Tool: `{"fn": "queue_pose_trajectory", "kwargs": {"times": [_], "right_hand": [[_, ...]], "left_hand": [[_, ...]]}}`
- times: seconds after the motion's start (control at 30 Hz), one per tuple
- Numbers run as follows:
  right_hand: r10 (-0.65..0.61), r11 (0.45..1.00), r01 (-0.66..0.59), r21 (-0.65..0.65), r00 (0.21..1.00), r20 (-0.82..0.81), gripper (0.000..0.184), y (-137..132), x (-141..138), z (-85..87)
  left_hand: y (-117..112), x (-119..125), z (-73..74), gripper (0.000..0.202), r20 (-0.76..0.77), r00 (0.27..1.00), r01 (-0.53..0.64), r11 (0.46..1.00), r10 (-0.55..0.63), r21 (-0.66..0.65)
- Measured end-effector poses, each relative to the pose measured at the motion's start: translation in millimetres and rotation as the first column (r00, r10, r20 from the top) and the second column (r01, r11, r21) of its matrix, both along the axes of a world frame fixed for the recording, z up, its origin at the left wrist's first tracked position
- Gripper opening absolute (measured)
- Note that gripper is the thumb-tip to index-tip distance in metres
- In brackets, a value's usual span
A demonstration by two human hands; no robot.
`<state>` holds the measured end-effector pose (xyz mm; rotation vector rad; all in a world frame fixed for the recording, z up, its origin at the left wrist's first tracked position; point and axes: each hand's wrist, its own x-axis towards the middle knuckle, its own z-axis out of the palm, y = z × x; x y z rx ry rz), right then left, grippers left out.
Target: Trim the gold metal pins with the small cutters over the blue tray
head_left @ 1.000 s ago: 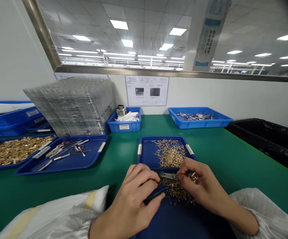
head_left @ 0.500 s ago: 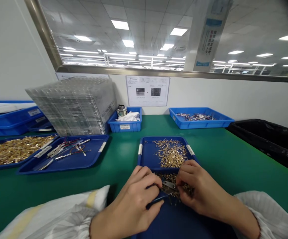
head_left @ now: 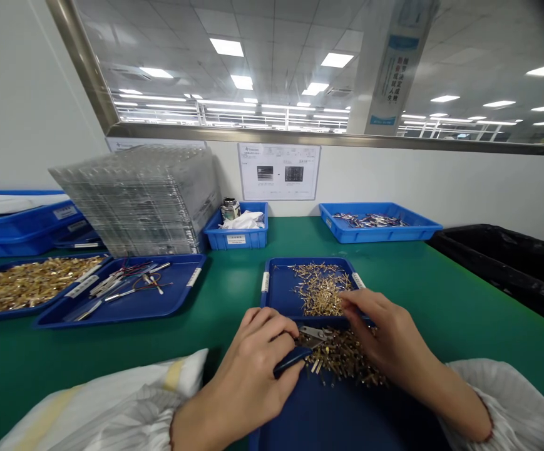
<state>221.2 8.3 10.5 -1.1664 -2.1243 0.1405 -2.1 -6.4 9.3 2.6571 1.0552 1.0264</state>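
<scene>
My left hand (head_left: 257, 366) is wrapped around blue-handled cutting pliers (head_left: 295, 356), whose grey jaws point right over a pile of small dull brass-coloured pins (head_left: 347, 357). That pile lies in the nearer dark blue tray (head_left: 328, 419). My right hand (head_left: 389, 332) hovers above the pile's right side. Its thumb and forefinger come together at the edge of the brighter gold pins (head_left: 321, 291) in the farther blue tray (head_left: 281, 307). Whatever sits between those fingertips is too small to make out.
To the left, a blue tray (head_left: 159, 307) holds wires and metal pieces beside a tray of gold parts (head_left: 32, 282). Stacked clear plastic trays (head_left: 144, 200) stand behind them. Blue bins (head_left: 236, 238) line the back; a black-lined bin (head_left: 511, 263) is at right.
My right hand has moved from the pliers' jaws up and right to the gold pins. The pliers shifted slightly left and tilted in my left hand, exposing more of the nearer pile.
</scene>
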Motion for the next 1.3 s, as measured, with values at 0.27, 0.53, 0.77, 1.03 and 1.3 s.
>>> {"fn": "queue_pose_trajectory", "kwargs": {"times": [0.27, 0.53, 0.77, 1.03, 1.3], "right_hand": [[0.181, 0.966, -0.133, -0.221, 0.960, 0.214, 0.012, -6, -9, -7.5], [0.150, 0.947, -0.113, -0.300, 0.983, 0.103, 0.015, -7, -11, -4.4], [0.204, 0.945, -0.132, -0.299, 0.953, 0.224, 0.018, -5, -12, -11.6], [0.154, 0.917, -0.149, -0.371, 0.988, -0.014, 0.015, -9, -12, 1.4], [0.126, 0.931, -0.152, -0.332, 0.987, -0.099, 0.015, -8, -12, 3.8]], "left_hand": [[4, -1, -2.3, 0.004, 0.005, 0.992, -0.122, 0.992, 0.122, -0.001], [4, 0, -1.7, 0.004, -0.041, 0.994, -0.108, 0.993, 0.106, -0.045], [2, 0, -0.8, 0.005, -0.030, 0.994, -0.104, 0.993, 0.103, -0.047], [1, 0, 0.7, 0.007, -0.011, 0.997, -0.076, 0.994, 0.075, -0.083], [-2, 3, 3.0, 0.009, 0.047, 0.999, 0.003, 0.996, 0.002, -0.092]]}}
